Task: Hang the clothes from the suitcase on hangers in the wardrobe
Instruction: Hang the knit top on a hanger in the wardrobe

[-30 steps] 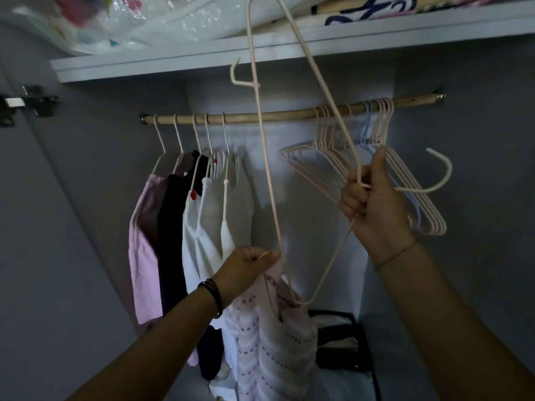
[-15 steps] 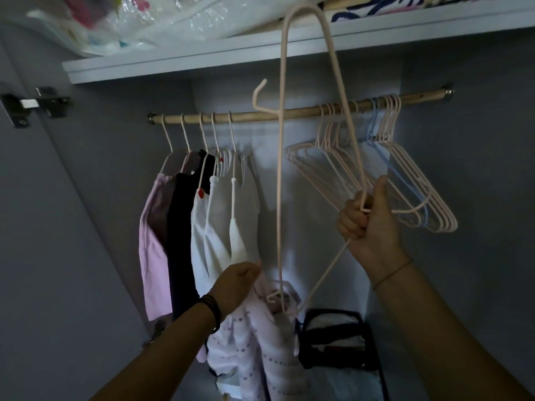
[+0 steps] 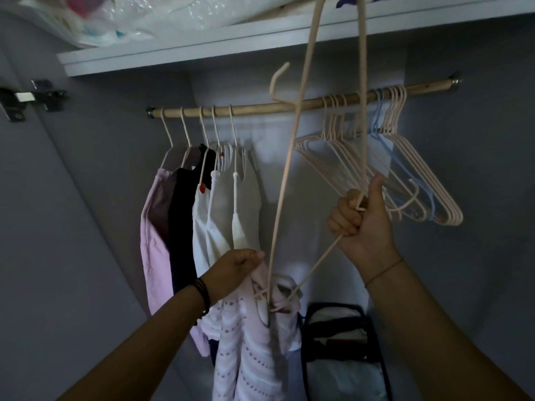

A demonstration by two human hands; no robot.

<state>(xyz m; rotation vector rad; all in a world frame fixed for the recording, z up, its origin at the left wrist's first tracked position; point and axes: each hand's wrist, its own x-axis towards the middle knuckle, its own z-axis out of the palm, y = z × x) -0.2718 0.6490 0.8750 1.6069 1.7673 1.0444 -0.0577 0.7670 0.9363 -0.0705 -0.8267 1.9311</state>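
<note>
Five garments [image 3: 223, 204] left, bare hangers [image 3: 411, 157] right, along the rail [image 3: 191, 111].

Pale hanger [image 3: 292, 157] inside pink garment [image 3: 254, 328]

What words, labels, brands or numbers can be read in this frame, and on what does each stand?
No text can be read here.
Dark blue marks on the item on the top shelf: cut off by the frame edge, unreadable.
Plastic bag on that shelf: coloured patches only, too blurred.
Pale card behind the empty hangers: no print can be made out.
</note>
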